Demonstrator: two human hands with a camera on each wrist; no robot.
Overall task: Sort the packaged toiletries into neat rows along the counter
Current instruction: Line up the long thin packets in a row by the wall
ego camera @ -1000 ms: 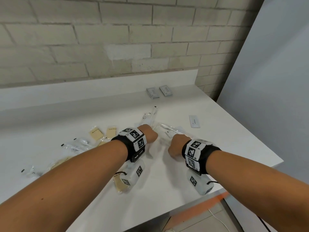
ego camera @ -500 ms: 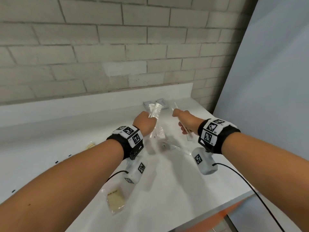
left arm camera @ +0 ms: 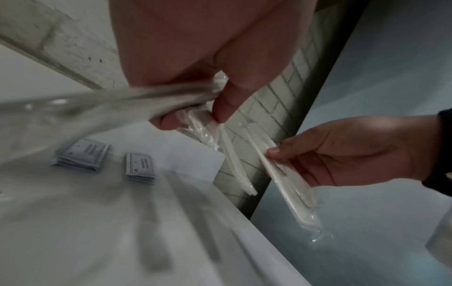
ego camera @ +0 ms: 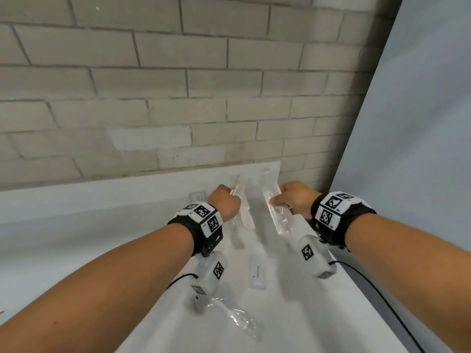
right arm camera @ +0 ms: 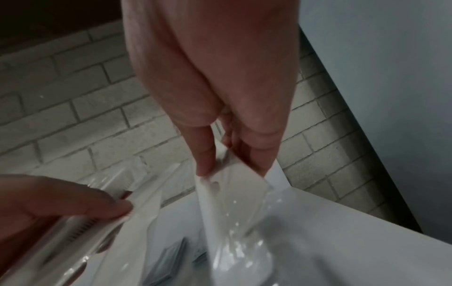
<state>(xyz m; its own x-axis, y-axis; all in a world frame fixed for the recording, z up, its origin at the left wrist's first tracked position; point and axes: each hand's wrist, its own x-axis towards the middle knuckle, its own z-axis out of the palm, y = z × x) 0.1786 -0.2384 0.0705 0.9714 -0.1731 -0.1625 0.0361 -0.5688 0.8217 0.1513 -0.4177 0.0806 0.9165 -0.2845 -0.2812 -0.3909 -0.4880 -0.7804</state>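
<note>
The left hand [ego camera: 224,201] is curled around a long clear-wrapped packet [left arm camera: 234,164] with something thin and white inside, and lifts it up over the far end of the white counter [ego camera: 293,314]. The right hand [ego camera: 297,200], at about 3 o'clock from the left one, pinches a second clear packet [ego camera: 276,215] between thumb and fingers [right arm camera: 204,154]; this one has a white strip inside and a small block of dark lines like a barcode, but the print is too blurry to read. Two flat grey sachets [left arm camera: 107,160] lie on the counter near the back wall, at about 9 o'clock from the held packets; each has dark printed lines, too small to read. A small white packet [ego camera: 257,275] lies flat at 6 o'clock from the hands, with one line of tiny writing that cannot be made out. Nearer the front edge lies a crinkly clear wrapper [ego camera: 237,317] with a small grey piece at one end; what is inside is hard to tell. The left wrist view is smeared by blur across its lower half.
</note>
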